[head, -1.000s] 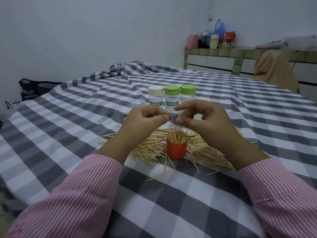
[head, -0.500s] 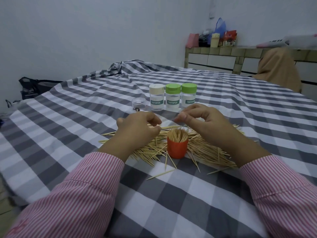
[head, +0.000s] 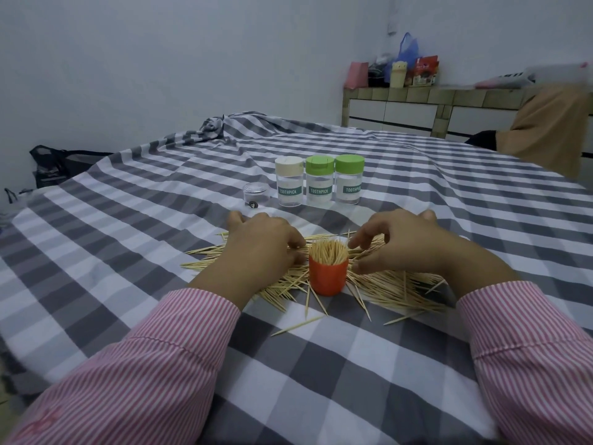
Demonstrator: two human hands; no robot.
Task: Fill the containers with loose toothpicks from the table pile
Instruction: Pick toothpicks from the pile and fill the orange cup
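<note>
Now the orange cup (head: 328,277) is standing upright in the middle of the toothpick pile (head: 394,285), packed with toothpicks standing on end, and it is sitting between the two hands. The left hand (head: 260,248) is lying palm down on the pile just to the left of the cup, its fingertips almost touching the rim; the fingers are bent down into the toothpicks, but I cannot tell if they are pinching any. The right hand (head: 404,242) is hovering low over the pile just to the right of the cup, with the fingers loosely curved and spread apart from the thumb, holding nothing that I can see.

Compared with half a second ago, both hands are lower and wider apart. One second ago they were raised above the cup with fingertips pinched together; now they are down at the level of the pile, one on each side.

Counting the things: one orange cup, three tall clear jars with "TOOTHPICK" labels standing in a row behind the hands, namely one cream-lidded jar (head: 289,181) and two green-lidded jars (head: 319,181), (head: 349,179), and one small clear pot (head: 255,195) to their left. All are standing on the grey-and-white checked cloth (head: 128,239).
</note>
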